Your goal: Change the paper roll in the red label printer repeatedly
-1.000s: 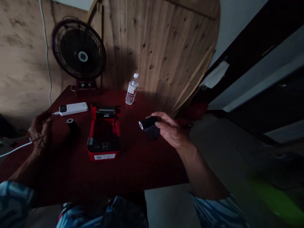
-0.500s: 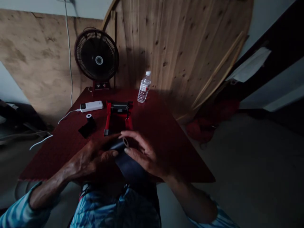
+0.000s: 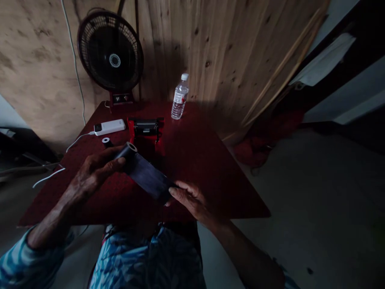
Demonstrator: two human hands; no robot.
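My left hand point(image 3: 94, 170) is closed around a dark ribbon roll point(image 3: 125, 154), whose pale hollow core faces up and to the right. From the roll a wide, shiny dark strip stretches down to the right, and my right hand point(image 3: 191, 200) pinches its free end between thumb and fingers. Behind the strip stands a red label printer point(image 3: 146, 126) with its lid raised; the hands and strip hide most of its body. A second dark roll point(image 3: 106, 141) with a white core stands just beyond my left hand, partly covered by it.
A white power bank point(image 3: 110, 127) with a cable lies at the table's left. A fan point(image 3: 114, 60) and a water bottle point(image 3: 179, 98) stand along the back, before a wooden board point(image 3: 210, 52). The red tabletop point(image 3: 216, 176) ends at a front edge close to my lap.
The roll has gone from my right hand to my left, which came in from the far left. My right hand has drawn the strip's end out to the right. The camera view has shifted.
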